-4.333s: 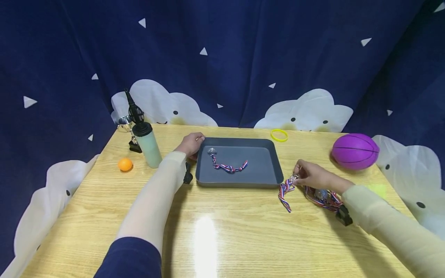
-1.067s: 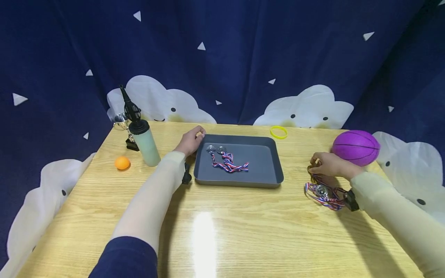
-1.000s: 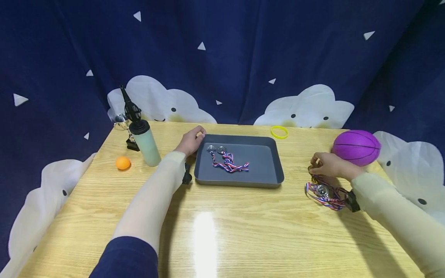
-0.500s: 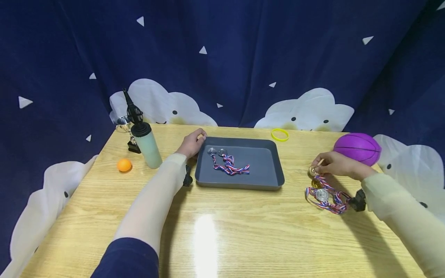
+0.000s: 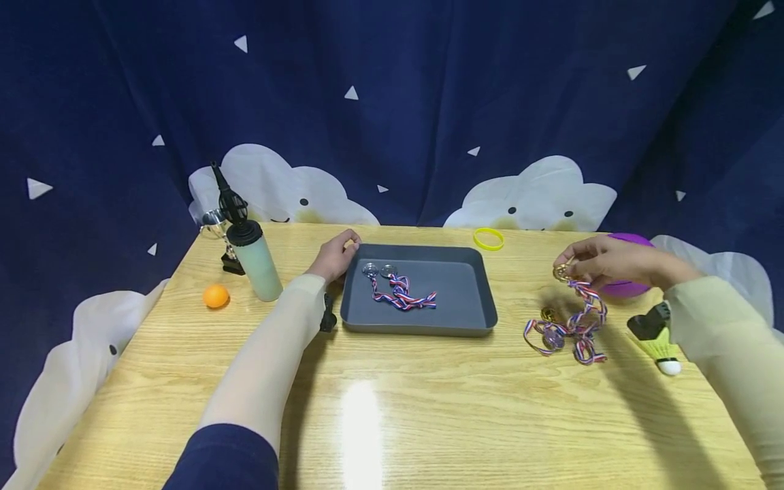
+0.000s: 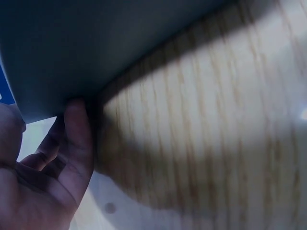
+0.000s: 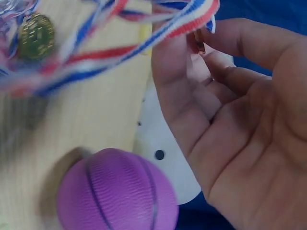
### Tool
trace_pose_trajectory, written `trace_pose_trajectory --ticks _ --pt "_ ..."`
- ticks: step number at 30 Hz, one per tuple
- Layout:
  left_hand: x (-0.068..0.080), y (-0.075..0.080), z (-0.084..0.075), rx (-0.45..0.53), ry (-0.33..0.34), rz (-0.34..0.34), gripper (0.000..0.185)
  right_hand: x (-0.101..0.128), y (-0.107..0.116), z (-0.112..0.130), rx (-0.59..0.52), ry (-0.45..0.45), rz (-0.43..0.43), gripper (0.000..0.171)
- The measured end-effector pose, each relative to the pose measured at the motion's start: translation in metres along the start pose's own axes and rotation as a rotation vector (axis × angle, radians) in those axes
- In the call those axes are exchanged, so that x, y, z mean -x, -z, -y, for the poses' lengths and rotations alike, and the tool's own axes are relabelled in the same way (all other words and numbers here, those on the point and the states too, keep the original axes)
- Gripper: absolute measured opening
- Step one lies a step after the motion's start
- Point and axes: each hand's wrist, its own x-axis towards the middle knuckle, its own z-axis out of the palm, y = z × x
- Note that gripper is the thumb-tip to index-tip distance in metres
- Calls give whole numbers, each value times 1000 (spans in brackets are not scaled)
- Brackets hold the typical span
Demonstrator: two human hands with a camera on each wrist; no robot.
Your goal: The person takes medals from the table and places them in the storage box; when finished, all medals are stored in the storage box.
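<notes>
My right hand pinches a gold medal between thumb and fingers, raised above the table at the right. Its red, white and blue ribbon hangs down toward the pile below. In that pile lie another gold medal and a silver-looking medal with tangled ribbon. My left hand holds the back left corner of a dark grey tray, its fingers against the tray's outer wall. Inside the tray two silver-looking medals lie side by side, their striped ribbons trailing right.
A purple ball sits behind my right hand, partly hidden. A yellow-green shuttlecock lies beside the right sleeve. A yellow wristband lies behind the tray. At the left stand a pale green bottle, a trophy cup and an orange ball.
A second silver-looking medal was laid in the tray. My right hand returned to the pile, took a gold medal and lifted it up and right, uncovering the shuttlecock. My left hand stayed at the tray.
</notes>
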Motion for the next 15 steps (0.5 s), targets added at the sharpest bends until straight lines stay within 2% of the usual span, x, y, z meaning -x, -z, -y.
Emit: trace_pose_trajectory --ticks 4,6,11,15 --pt "1 1 0 5 3 2 24 0 3 15 8 51 -45 35" --pt "1 1 0 1 1 1 24 -1 4 25 -26 98 -59 32" --pt "1 1 0 -14 -9 1 26 -13 0 58 -265 248 -39 19" --pt "1 1 -1 -28 -25 -1 27 -34 -22 95 -404 279 -55 16"
